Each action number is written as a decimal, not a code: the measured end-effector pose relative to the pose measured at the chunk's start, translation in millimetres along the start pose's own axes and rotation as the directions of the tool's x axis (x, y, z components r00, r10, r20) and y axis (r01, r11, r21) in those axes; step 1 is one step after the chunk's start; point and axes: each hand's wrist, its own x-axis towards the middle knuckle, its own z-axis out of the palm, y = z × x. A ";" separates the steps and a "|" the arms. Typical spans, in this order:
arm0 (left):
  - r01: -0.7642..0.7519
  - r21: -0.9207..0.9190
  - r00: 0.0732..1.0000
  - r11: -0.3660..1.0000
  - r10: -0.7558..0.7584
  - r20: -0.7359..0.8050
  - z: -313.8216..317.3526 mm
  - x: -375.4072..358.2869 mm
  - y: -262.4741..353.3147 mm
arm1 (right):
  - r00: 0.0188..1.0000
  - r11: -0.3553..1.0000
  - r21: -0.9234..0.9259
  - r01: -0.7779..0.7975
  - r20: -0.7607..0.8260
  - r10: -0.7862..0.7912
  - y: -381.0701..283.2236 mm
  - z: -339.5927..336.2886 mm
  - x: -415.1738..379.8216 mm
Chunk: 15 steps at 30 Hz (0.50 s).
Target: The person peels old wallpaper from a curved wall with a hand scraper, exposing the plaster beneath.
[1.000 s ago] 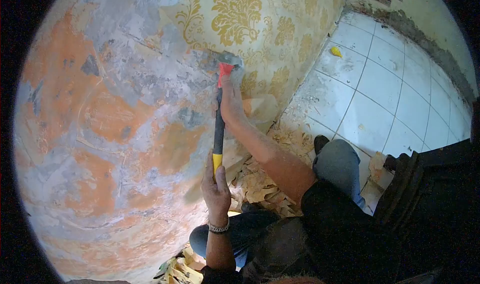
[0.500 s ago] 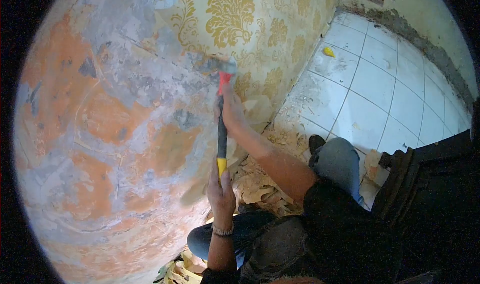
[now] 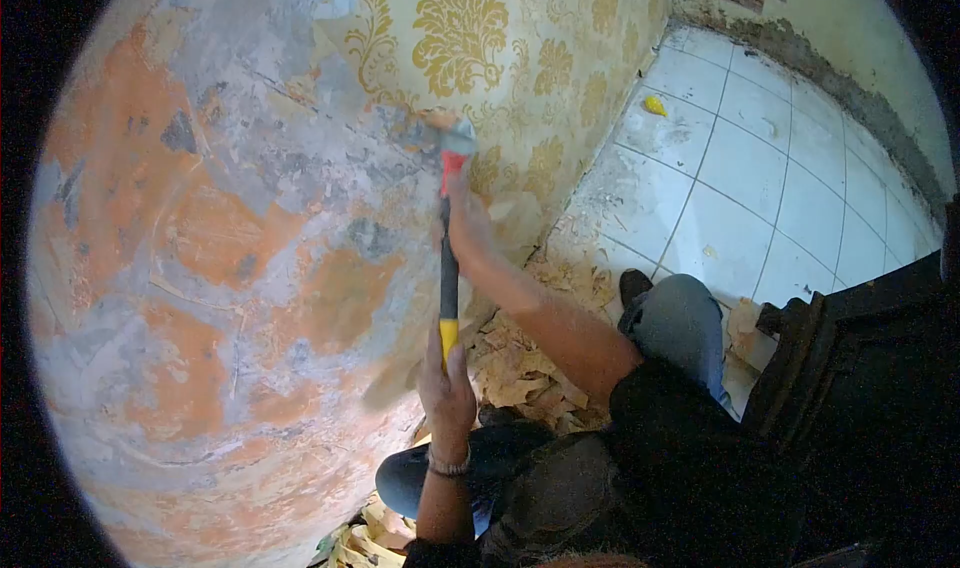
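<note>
A long-handled scraper [image 3: 449,288], with a red neck, black grip and yellow end, lies along the wall. Its flat blade [image 3: 459,138] meets the edge of the gold-patterned wallpaper [image 3: 460,33], where a small torn, curled bit shows beside it. My right hand [image 3: 466,218] is wrapped round the upper handle just below the red neck, slightly blurred. Lower down, my left hand [image 3: 446,393], with a bracelet at the wrist, grips the handle at the yellow part. To the left, the bared wall [image 3: 230,238] shows patchy orange and grey plaster.
Torn wallpaper scraps [image 3: 520,368] are heaped along the wall's foot by my knees. White floor tiles [image 3: 740,178] stretch to the right, with a yellow scrap [image 3: 654,105] on them. Dark carved furniture [image 3: 850,358] stands close on my right.
The scraper and both hands have shifted slightly right and down in view. Its blade looks turned a little differently at the wallpaper edge. Both hands keep their hold.
</note>
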 end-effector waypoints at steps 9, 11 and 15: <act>0.108 -0.052 0.993 0.993 -0.105 0.060 2.4 28.9 14.9 | 0.998 0.999 -0.036 -0.001 0.056 0.003 -2.7 -5.0 32.5; 0.154 -0.147 0.986 0.977 -0.141 0.092 0.3 26.2 17.8 | 1.000 0.999 -0.039 0.004 -0.016 -0.005 0.9 -3.5 32.2; 0.062 -0.016 0.998 0.998 -0.061 0.033 -3.8 -10.1 8.0 | 0.999 0.998 -0.061 -0.002 0.044 0.005 10.2 -4.2 2.5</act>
